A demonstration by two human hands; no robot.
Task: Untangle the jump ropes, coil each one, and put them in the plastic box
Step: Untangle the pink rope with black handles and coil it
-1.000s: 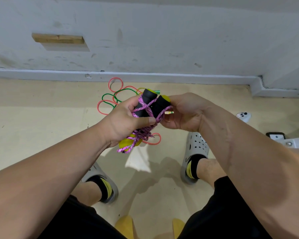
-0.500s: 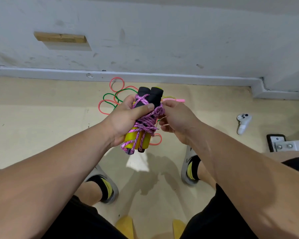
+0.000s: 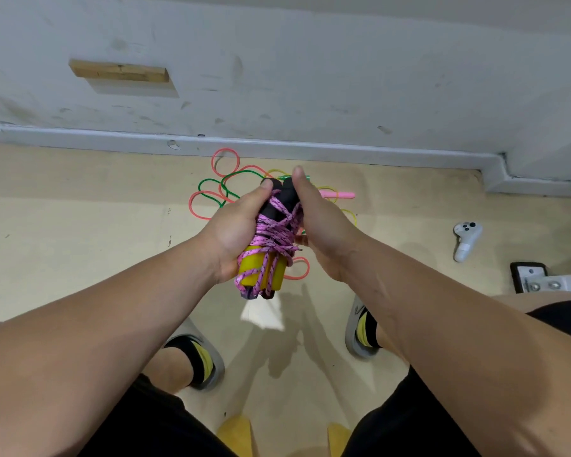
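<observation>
A pink braided jump rope (image 3: 272, 235) is wound around its two black-and-yellow handles, held upright in front of me. My left hand (image 3: 236, 229) grips the bundle from the left, thumb up on a black handle top. My right hand (image 3: 323, 229) holds it from the right, thumb on the other black top, fingers curled behind. On the floor beyond lies a tangle of red, green and yellow ropes (image 3: 223, 189) with a pink handle (image 3: 338, 194). No plastic box is in view.
A grey wall and skirting (image 3: 277, 146) run across the back. A white game controller (image 3: 465, 239) lies on the floor at right, beside a metal bracket (image 3: 534, 278). My two feet in grey sandals stand below. A yellow stool edge (image 3: 238, 433) shows at the bottom.
The wrapped bundle has turned from tilted to upright. My right hand has moved from working the rope end at the side to gripping the bundle, thumb on top.
</observation>
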